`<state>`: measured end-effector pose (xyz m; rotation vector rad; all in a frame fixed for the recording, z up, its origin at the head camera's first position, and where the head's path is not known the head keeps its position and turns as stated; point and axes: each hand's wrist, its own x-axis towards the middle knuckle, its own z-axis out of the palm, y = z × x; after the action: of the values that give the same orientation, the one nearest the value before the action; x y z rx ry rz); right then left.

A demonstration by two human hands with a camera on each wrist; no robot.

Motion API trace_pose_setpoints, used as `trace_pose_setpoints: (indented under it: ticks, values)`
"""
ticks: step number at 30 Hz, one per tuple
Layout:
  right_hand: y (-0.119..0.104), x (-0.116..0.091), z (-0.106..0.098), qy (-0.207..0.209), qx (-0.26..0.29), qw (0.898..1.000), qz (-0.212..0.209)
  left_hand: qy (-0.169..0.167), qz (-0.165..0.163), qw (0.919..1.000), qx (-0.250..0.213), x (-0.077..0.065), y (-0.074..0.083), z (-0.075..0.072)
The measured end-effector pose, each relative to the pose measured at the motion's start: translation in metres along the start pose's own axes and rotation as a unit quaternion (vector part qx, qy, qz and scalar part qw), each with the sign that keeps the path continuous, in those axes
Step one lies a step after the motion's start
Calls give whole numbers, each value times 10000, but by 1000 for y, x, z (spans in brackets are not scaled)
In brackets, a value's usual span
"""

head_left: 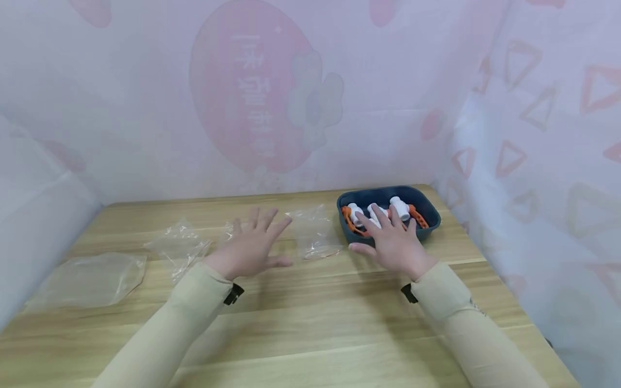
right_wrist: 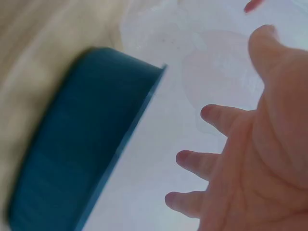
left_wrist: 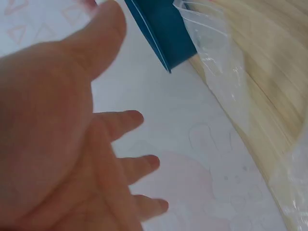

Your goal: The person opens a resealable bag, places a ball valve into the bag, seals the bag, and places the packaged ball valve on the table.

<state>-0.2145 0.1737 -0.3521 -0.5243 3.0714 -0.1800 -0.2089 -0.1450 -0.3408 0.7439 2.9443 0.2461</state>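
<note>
Both hands are held out palm down with spread fingers and nothing in them. The left hand (head_left: pixel 249 245) hangs over the table, between clear plastic bags; the nearest ones are a crumpled bag (head_left: pixel 180 245) to its left and a clear bag (head_left: pixel 316 231) to its right. My right hand (head_left: pixel 395 245) is above the near edge of a dark blue plastic basin (head_left: pixel 388 194), overlapping it in the head view. Inside the basin lie white pipe-like fittings (head_left: pixel 399 208) with orange parts (head_left: pixel 418 215), partly hidden behind the fingers.
A flatter clear bag (head_left: pixel 97 277) lies at the left side of the wooden table (head_left: pixel 301 334). Pale printed cloth (head_left: pixel 378 108) hangs behind the table and along both sides. The basin stands at the table's back right corner.
</note>
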Motion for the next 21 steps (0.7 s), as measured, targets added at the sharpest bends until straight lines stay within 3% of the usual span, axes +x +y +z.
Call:
trace_pose_setpoints:
  ticks: [6,12,16,21]
  values:
    - [1,15,-24,166,17,9998,-116,-260,571,9980,-70,42,21,-1]
    - [-2,44,-39,-19,147,9999,90,-457,745,9953,408,80,29,21]
    - [-3,67,-34,-394,704,9965,233,-518,509,9954,632,91,26,37]
    - [-2,86,-21,-832,1241,9884,289,-473,423,9962,592,90,24,46]
